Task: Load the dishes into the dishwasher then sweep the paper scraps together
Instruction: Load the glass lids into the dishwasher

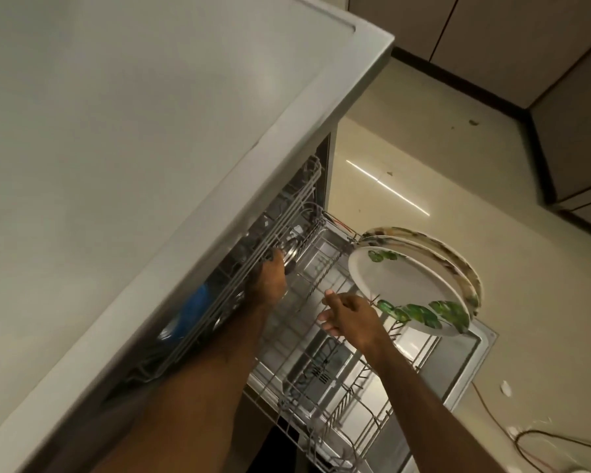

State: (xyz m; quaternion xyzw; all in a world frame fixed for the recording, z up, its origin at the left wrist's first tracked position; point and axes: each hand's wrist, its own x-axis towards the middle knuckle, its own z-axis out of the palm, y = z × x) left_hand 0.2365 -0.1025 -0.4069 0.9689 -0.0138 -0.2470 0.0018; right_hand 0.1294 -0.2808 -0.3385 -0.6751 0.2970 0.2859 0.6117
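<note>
The dishwasher stands open under the grey countertop [151, 131], with its lower wire rack [325, 397] pulled out. Two leaf-patterned plates [406, 285] stand on edge in that rack at its far right side. My left hand [268, 278] reaches in at the upper rack [287, 213], fingers curled on the rim of a round steel dish [293, 251]. My right hand [350, 314] hovers over the lower rack just left of the front plate, fingers loose and spread, holding nothing.
The open dishwasher door [471, 363] lies flat beneath the rack. White paper scraps [506, 387] and a dark cable [546, 438] lie on the beige floor at the right. A blue item [195, 302] sits in the upper rack. Cabinets line the far wall.
</note>
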